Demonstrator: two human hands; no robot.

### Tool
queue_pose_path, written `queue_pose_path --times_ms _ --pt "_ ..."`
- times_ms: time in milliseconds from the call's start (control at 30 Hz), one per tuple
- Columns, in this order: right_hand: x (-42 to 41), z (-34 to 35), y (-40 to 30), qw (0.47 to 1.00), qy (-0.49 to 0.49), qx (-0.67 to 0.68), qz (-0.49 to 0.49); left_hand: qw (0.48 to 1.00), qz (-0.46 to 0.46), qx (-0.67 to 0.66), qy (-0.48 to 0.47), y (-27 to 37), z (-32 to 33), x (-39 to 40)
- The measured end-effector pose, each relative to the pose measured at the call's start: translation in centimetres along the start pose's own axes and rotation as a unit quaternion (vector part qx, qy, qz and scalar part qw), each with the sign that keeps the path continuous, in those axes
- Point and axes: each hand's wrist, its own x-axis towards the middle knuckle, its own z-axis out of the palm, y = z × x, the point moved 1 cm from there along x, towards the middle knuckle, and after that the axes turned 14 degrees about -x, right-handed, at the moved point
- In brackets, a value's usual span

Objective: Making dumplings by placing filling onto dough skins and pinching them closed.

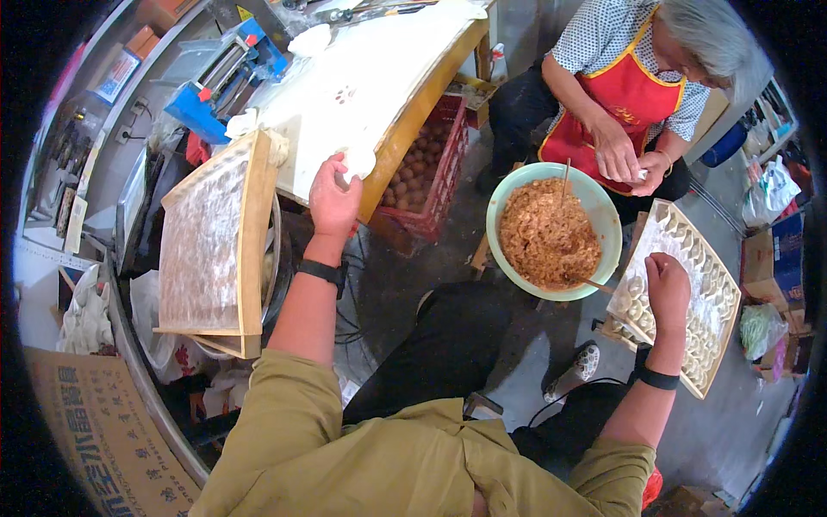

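Observation:
My left hand [336, 201] is at the near edge of the white-topped table, thumb and forefinger pinching a thin pale dough wrapper [359, 162]. Over a wooden tray [729, 323] on the right hovers my right hand [669, 291], its fingers curled; whether something is inside them is hidden. Floured and rimmed, that tray bears rows of folded dumplings [699, 355]. Between my hands stands a pale green bowl [499, 258] of reddish minced filling [546, 226], with a stick-like handle [593, 283] leaning over its near rim and another upright at the back.
Across from me a person in a red apron [623, 106] works something small and white in both hands. A red crate [452, 174] of eggs stands under the table [387, 84]. At left are a tilted floured wooden tray [207, 239], a blue-ended roller machine [207, 97] and a cardboard box [106, 426].

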Motion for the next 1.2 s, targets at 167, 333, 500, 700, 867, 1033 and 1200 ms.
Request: queue_pose_path --times_ms 167,333,500,700,867,1033,1200 --pt "0.0 0.3 0.3 1.000 -0.006 -0.002 0.000 0.997 0.064 0.041 -0.015 0.6 -0.1 -0.2" --pt "0.2 0.1 0.0 1.000 -0.010 0.000 0.002 0.997 0.028 -0.066 -0.004 -1.3 -0.6 0.2" --pt "0.0 0.2 0.3 1.000 -0.018 -0.002 0.007 0.994 -0.050 -0.095 0.012 -0.7 -0.4 0.4" --pt "0.0 0.1 0.0 0.998 -0.028 0.027 0.039 0.958 -0.141 -0.164 0.190 -5.3 -1.4 2.4" --pt "0.1 0.4 0.1 0.999 -0.030 0.018 0.026 0.804 -0.174 -0.497 0.276 -5.3 -2.4 3.2" --pt "-0.2 0.8 0.4 0.999 -0.032 0.010 0.012 0.789 -0.160 -0.537 0.251 -2.2 -3.1 3.3" --pt "-0.7 1.7 -0.3 0.995 -0.097 -0.008 -0.036 0.715 -0.207 -0.616 0.257 -1.2 -2.7 4.2"
